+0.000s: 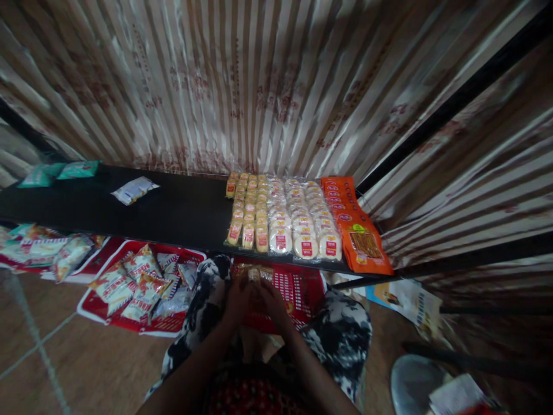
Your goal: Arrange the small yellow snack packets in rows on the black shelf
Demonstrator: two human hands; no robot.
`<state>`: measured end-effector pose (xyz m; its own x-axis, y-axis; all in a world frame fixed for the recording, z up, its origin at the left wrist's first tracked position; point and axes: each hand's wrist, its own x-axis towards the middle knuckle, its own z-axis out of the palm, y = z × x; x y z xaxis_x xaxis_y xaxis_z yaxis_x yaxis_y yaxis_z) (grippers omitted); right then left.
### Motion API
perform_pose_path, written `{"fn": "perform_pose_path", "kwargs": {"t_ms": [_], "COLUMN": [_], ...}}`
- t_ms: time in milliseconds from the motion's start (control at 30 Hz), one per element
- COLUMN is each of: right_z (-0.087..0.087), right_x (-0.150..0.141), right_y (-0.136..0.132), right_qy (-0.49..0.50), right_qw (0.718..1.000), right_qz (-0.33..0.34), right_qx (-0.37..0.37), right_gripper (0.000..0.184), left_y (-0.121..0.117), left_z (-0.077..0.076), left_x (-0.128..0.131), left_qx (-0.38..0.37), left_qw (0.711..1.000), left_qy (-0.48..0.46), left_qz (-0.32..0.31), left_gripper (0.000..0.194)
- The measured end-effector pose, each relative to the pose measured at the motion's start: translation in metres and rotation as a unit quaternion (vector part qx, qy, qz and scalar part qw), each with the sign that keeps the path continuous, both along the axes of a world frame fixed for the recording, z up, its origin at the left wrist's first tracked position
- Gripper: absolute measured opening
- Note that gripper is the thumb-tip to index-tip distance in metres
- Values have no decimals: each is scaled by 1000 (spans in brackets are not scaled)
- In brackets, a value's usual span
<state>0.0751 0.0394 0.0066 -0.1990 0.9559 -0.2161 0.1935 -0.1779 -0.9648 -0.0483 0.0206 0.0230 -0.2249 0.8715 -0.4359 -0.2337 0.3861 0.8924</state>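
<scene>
My left hand [238, 295] and my right hand [273, 300] are close together over a red basket [305, 288] between my knees. The fingers of both are closed on small wrapped snack packs [254, 272] in yellowish, clear film; the dim light blurs their detail. Just beyond, on a black shelf [190, 207], stand rows of small yellow wrapped snacks [248, 216]. Beside these lie rows of round white wrapped crackers [306, 245], then overlapping orange snack bags [363, 245] at the right end.
A white packet [135, 189] and green packets [78, 170] lie farther left on the shelf. Another red basket [142, 329] holds several white-and-orange bags [142, 288]. A striped curtain [242, 86] hangs behind, and a black post [449, 104] slants at right. A round stool [410, 380] stands lower right.
</scene>
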Motion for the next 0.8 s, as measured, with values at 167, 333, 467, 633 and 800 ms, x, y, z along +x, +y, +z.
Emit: {"fn": "perform_pose_path", "kwargs": {"t_ms": [167, 333, 467, 633, 800], "right_z": [-3, -8, -9, -5, 2], "right_x": [0, 5, 7, 4, 2], "right_y": [0, -1, -2, -2, 1], "right_qy": [-48, -107, -120, -116, -87], "right_qw": [998, 992, 991, 991, 995], "right_qz": [-21, -9, 0, 4, 10], "right_qx": [37, 61, 66, 63, 47], "right_gripper": [39, 42, 42, 43, 43], "left_y": [0, 1, 1, 0, 2], "left_z": [7, 14, 12, 10, 13], "left_x": [-3, -5, -6, -7, -9], "left_qx": [-3, -8, -8, -6, -13], "left_qw": [1000, 998, 998, 998, 999], "left_qy": [29, 64, 67, 56, 40], "left_qz": [-11, -6, -9, -13, -6], "left_gripper": [33, 33, 30, 31, 31]}}
